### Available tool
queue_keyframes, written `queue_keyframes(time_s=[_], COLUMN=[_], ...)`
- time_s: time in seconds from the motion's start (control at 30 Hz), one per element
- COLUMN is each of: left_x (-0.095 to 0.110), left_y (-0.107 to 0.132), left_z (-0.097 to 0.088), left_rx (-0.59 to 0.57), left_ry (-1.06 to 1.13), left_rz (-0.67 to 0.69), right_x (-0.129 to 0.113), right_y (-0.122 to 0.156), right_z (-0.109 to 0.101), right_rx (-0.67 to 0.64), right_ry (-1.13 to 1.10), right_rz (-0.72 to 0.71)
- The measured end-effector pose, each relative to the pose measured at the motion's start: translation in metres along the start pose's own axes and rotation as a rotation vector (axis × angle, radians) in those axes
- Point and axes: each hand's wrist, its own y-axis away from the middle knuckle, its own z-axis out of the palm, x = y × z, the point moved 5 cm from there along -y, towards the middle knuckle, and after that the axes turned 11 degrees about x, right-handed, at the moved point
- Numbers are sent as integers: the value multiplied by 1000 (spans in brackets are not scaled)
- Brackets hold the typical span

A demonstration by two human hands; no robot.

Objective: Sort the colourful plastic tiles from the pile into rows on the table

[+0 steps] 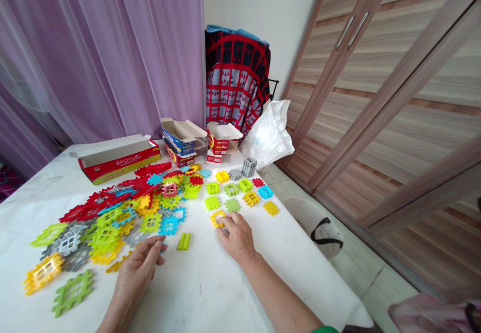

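Observation:
My right hand (237, 236) has its fingers closed on the edge of a yellow square interlocking building piece (215, 219), at the near end of several small stacks. Close by lie a flat lime-green piece (212, 203) and a pale green piece (232, 205). My left hand (140, 265) hovers beside the loose pile with thumb and fingertips pinched together. A bit of blue shows at those fingertips; I cannot make out what it is. Between my hands lies a narrow lime-green piece (184, 241). Blue window-shaped pieces (169, 225) rest just beyond my left hand.
A big mixed pile of red pieces (101, 200) and other colours covers the table's left. Behind stand a long red box (120, 160), a blue box (178, 137), small red boxes (220, 145) and a white plastic bag (268, 135). The table's right edge drops toward a bin (300, 213).

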Motion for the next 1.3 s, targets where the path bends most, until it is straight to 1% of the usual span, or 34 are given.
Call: queue_keyframes(time_s=[0.1, 0.2, 0.3, 0.43, 0.53, 0.67, 0.8, 0.93, 1.13, 1.3], left_x=[-6, -11, -13, -18, -22, -28, -31, -34, -37, -38], left_y=[-2, -1, 2, 6, 6, 8, 18, 32, 47, 53], left_z=[-1, -3, -2, 2, 4, 3, 2, -3, -15, -20], left_rx=[23, 87, 125, 129, 144, 171, 188, 202, 212, 228], left_ry=[0, -5, 3, -17, -68, -93, -78, -54, -36, -84], left_rz=[38, 141, 214, 201, 224, 240, 231, 206, 182, 217], right_x=[-4, -7, -7, -1, 6, 16, 21, 21, 16, 16], right_y=[3, 6, 9, 12, 14, 15, 12, 9, 14, 20], right_z=[-3, -4, -2, 2, 7, 13, 17, 17, 12, 9], right_rx=[44, 79, 93, 73, 41, 9, -17, -8, -25, -30], right_ry=[-63, -125, -172, -256, -313, -338, -356, -336, -299, -261], right_rz=[-77, -158, -187, -157, -114, -69, -23, 54, 52, 42])
